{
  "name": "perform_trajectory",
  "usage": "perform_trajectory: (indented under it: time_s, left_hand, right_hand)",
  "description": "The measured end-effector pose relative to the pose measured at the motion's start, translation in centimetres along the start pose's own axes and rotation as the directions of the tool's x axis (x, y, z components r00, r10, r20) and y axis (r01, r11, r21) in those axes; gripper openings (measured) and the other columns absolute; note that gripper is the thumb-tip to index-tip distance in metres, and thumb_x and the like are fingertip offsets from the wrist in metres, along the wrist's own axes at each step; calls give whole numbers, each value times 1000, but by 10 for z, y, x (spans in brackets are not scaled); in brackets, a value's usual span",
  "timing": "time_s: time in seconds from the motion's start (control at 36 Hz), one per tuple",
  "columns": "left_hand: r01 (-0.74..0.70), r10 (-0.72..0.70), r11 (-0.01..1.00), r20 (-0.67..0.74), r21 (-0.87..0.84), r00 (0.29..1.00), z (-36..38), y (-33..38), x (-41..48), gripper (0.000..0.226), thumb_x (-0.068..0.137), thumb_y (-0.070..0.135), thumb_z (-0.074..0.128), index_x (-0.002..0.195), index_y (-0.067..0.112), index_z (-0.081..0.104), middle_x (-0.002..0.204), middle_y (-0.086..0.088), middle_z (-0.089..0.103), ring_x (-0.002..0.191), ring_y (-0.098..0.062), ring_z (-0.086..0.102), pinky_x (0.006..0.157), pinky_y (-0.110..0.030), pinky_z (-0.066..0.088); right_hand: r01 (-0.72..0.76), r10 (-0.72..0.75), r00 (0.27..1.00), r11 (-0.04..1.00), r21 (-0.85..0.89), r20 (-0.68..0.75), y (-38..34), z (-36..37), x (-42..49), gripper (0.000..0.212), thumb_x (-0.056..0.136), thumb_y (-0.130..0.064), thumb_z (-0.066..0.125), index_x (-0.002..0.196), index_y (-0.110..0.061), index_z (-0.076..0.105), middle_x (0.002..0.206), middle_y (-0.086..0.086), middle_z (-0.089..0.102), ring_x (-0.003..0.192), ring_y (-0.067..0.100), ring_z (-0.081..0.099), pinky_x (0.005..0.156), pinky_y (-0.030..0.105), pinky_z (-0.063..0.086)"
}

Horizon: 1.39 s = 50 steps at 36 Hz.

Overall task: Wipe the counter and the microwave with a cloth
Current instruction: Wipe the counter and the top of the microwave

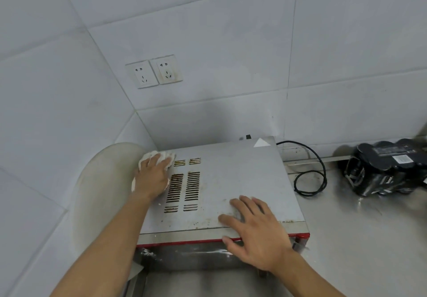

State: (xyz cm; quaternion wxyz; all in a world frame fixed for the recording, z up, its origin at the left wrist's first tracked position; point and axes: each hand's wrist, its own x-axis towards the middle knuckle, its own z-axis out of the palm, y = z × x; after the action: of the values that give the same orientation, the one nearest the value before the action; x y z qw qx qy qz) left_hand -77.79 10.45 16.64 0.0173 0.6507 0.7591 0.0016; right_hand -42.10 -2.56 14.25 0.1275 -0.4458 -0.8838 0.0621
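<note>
A grey microwave [242, 176] with a red front strip and stained vent slots on its top stands in the corner on a steel counter [360, 239]. My left hand [152, 176] presses a white cloth [150, 156] flat onto the far left part of the microwave's top, next to the vents. The cloth shows only around my fingers and palm. My right hand [256, 229] rests flat near the front right edge of the top, fingers spread, thumb over the front rim.
A black power cord [312, 176] lies coiled on the counter right of the microwave. Beyond it sits a shrink-wrapped pack of dark bottles [388, 169]. A pale round board [104, 192] leans against the tiled wall at the left. Two wall sockets [154, 71] sit above.
</note>
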Motion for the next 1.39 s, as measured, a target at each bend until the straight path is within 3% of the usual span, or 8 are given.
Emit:
perform_trajectory:
  time_s: [0.14, 0.28, 0.42, 0.64, 0.78, 1.03, 1.22, 1.39]
  left_hand:
    - [-75, 75, 997, -97, 2, 992, 13, -15, -10, 66, 100, 54, 14, 150, 32, 52, 164, -7, 39, 151, -34, 32, 123, -54, 29]
    - [-130, 133, 991, -114, 40, 985, -1, -4, 1, 71, 91, 42, 29, 151, 12, 53, 156, -16, 49, 148, -38, 39, 121, -53, 30]
    - [9, -8, 999, 10, -45, 1000, -7, -5, 16, 70, 98, 58, 15, 160, 32, 36, 169, -9, 25, 157, -29, 17, 127, -49, 19]
    - [-150, 150, 989, -40, 14, 988, 12, -20, -31, 74, 102, 58, 6, 153, 30, 51, 165, -8, 38, 152, -32, 33, 124, -50, 29]
    - [-71, 72, 997, 31, -26, 997, -9, 0, -31, 70, 95, 50, 17, 155, 33, 47, 169, -6, 29, 156, -31, 23, 128, -45, 18]
    - [-66, 65, 998, 42, 15, 997, -5, 24, -144, 51, 110, 43, 32, 160, 50, 25, 172, 8, 19, 153, -24, 21, 118, -52, 38]
    - [-34, 38, 996, 44, -87, 998, -8, 11, -149, 77, 90, 65, -2, 157, 50, 34, 171, 13, 19, 155, -21, 18, 122, -47, 27]
    - [43, -41, 997, 33, -57, 999, -15, 17, -129, 48, 111, 45, 31, 159, 45, 33, 172, 10, 17, 156, -23, 14, 120, -52, 30]
  right_hand:
    - [4, -4, 1000, 1000, 6, -7, 1, 1, 0, 43, 96, -67, 43, 131, -45, 55, 144, 1, 57, 139, 27, 50, 116, 50, 39]
    - [3, -3, 1000, 1000, 5, -9, 2, 1, 2, 43, 95, -67, 44, 131, -45, 55, 143, 1, 57, 138, 27, 50, 116, 50, 39]
    - [4, -4, 1000, 1000, 15, -12, 2, 1, 1, 44, 95, -68, 44, 131, -45, 56, 144, 2, 58, 138, 27, 51, 115, 51, 41]
    - [6, -6, 1000, 1000, 14, -26, 3, 3, 2, 44, 96, -69, 43, 131, -45, 56, 143, 3, 59, 137, 28, 51, 115, 51, 41]
    - [11, -11, 1000, 1000, 17, -22, 4, 3, 0, 44, 97, -68, 41, 131, -44, 56, 143, 4, 58, 137, 29, 51, 115, 52, 40]
    - [16, -15, 999, 999, 29, -46, 4, 5, -2, 41, 96, -68, 43, 128, -46, 54, 142, 2, 58, 136, 30, 52, 115, 52, 41]
    - [24, -24, 999, 1000, 14, -46, 5, 7, -1, 41, 97, -68, 42, 129, -45, 54, 142, 3, 58, 136, 30, 53, 114, 51, 41]
    - [22, -22, 999, 1000, -4, -42, 4, 4, -2, 42, 97, -68, 41, 129, -44, 55, 141, 2, 58, 134, 30, 53, 113, 50, 42]
